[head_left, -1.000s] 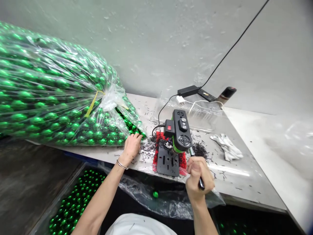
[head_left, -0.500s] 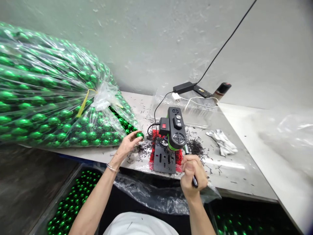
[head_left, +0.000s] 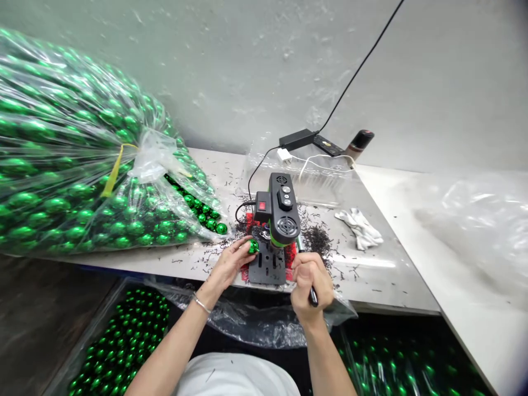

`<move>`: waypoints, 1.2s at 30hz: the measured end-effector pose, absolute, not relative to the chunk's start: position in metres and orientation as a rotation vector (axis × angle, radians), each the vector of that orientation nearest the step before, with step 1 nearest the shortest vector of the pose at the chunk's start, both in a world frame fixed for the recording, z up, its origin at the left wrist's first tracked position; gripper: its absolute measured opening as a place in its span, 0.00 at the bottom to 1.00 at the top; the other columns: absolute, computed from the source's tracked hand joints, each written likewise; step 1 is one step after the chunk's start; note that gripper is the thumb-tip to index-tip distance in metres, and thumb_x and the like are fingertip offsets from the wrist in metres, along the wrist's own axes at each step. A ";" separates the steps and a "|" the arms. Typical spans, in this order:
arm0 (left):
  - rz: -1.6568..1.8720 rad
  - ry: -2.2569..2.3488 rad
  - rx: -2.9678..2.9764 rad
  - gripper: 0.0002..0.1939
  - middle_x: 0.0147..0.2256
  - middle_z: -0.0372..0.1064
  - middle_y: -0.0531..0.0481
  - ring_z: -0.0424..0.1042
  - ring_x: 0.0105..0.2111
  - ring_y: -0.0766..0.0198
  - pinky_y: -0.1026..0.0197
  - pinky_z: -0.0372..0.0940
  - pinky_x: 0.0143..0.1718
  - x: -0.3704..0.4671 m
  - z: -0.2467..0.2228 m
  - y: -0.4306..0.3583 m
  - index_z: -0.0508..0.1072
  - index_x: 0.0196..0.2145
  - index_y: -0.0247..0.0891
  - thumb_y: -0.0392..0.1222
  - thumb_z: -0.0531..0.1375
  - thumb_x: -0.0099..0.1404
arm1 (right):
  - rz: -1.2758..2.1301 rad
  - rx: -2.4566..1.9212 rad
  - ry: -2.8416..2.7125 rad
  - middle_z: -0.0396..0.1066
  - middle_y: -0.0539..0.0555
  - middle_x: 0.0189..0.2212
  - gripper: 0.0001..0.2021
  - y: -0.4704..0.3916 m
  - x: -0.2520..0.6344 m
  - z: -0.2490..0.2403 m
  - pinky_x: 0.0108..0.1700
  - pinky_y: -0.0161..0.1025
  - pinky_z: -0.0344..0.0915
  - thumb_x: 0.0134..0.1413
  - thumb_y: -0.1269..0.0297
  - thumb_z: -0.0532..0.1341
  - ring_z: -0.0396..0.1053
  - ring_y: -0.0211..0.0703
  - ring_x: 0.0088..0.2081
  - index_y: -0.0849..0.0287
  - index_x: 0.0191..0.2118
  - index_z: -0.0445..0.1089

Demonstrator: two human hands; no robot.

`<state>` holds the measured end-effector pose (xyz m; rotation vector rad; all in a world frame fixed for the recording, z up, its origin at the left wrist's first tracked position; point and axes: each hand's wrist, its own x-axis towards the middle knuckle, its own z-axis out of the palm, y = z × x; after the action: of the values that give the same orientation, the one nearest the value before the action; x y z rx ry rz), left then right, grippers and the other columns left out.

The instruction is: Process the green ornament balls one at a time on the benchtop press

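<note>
A shiny green ball (head_left: 253,246) is pinched in the fingertips of my left hand (head_left: 231,263), over the left edge of a black slotted base plate (head_left: 267,269). Above the plate stands a black device (head_left: 284,209) with round vents, buttons and a red switch. My right hand (head_left: 312,285) is wrapped round the black handle (head_left: 314,298) at the device's right side. Red material (head_left: 291,254) shows beside the plate, strewn with small black scraps (head_left: 317,241).
A big clear bag of green balls (head_left: 82,165) lies at the left, its opening towards the device. White gloves (head_left: 361,228), a clear plastic tray (head_left: 322,190), a power adapter (head_left: 296,139) and a bottle (head_left: 359,144) lie beyond. More green balls (head_left: 124,341) sit below the table's edge.
My left hand has moved right with the green ball, from beside the bag's opening to the base plate. My right hand stays on the handle. The whole view has shifted slightly.
</note>
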<state>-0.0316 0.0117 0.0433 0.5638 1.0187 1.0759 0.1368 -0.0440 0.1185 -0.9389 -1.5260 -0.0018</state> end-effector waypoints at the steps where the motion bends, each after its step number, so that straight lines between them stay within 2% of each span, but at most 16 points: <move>1: 1.089 1.064 0.647 0.18 0.40 0.79 0.47 0.78 0.38 0.62 0.61 0.73 0.43 -0.026 0.040 0.012 0.79 0.46 0.36 0.41 0.70 0.57 | -0.002 -0.934 -1.523 0.61 0.47 0.23 0.15 -0.044 0.137 0.118 0.28 0.35 0.59 0.61 0.78 0.51 0.63 0.35 0.27 0.56 0.25 0.57; 8: 1.027 1.440 1.494 0.18 0.41 0.80 0.46 0.77 0.41 0.54 0.52 0.70 0.48 -0.004 0.025 0.003 0.79 0.47 0.40 0.45 0.67 0.59 | -0.008 -0.922 -1.549 0.62 0.47 0.23 0.13 -0.044 0.138 0.115 0.29 0.35 0.60 0.60 0.79 0.52 0.64 0.36 0.28 0.56 0.27 0.59; 11: 1.071 1.457 1.772 0.16 0.44 0.79 0.45 0.76 0.45 0.53 0.51 0.70 0.50 -0.004 0.024 -0.001 0.79 0.47 0.42 0.45 0.66 0.62 | -0.008 -0.929 -1.551 0.63 0.48 0.25 0.13 -0.045 0.138 0.116 0.29 0.35 0.60 0.61 0.79 0.52 0.63 0.35 0.27 0.56 0.27 0.59; 14: 1.114 1.431 1.946 0.15 0.45 0.79 0.44 0.76 0.45 0.53 0.51 0.70 0.49 -0.003 0.022 -0.003 0.77 0.48 0.40 0.45 0.65 0.64 | -0.001 -0.934 -1.551 0.62 0.48 0.24 0.13 -0.045 0.138 0.117 0.29 0.35 0.61 0.61 0.78 0.52 0.64 0.35 0.28 0.56 0.27 0.59; 23: 1.267 1.424 2.064 0.15 0.40 0.79 0.44 0.75 0.41 0.53 0.49 0.67 0.47 0.003 0.008 -0.003 0.78 0.45 0.39 0.50 0.65 0.65 | 0.003 -0.895 -1.562 0.63 0.50 0.27 0.12 -0.044 0.141 0.095 0.30 0.36 0.62 0.65 0.73 0.51 0.63 0.35 0.28 0.57 0.28 0.60; 28: 1.255 1.400 2.072 0.15 0.40 0.79 0.44 0.74 0.42 0.53 0.49 0.67 0.48 0.002 0.008 -0.004 0.77 0.46 0.39 0.49 0.64 0.66 | -0.161 -0.861 -1.544 0.65 0.50 0.28 0.15 -0.038 0.139 0.061 0.38 0.41 0.68 0.69 0.67 0.47 0.64 0.36 0.28 0.57 0.28 0.60; 36: 1.237 1.410 2.065 0.15 0.40 0.78 0.44 0.73 0.42 0.53 0.48 0.66 0.48 0.003 0.008 -0.005 0.77 0.47 0.40 0.49 0.65 0.65 | -0.145 -0.854 -1.471 0.64 0.49 0.29 0.15 -0.035 0.137 0.036 0.44 0.45 0.69 0.69 0.67 0.45 0.66 0.35 0.28 0.56 0.29 0.59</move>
<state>0.0029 -0.0047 0.0084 2.0653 1.4100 1.2373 0.1365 -0.0349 0.0365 -0.8543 -1.4711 -0.1455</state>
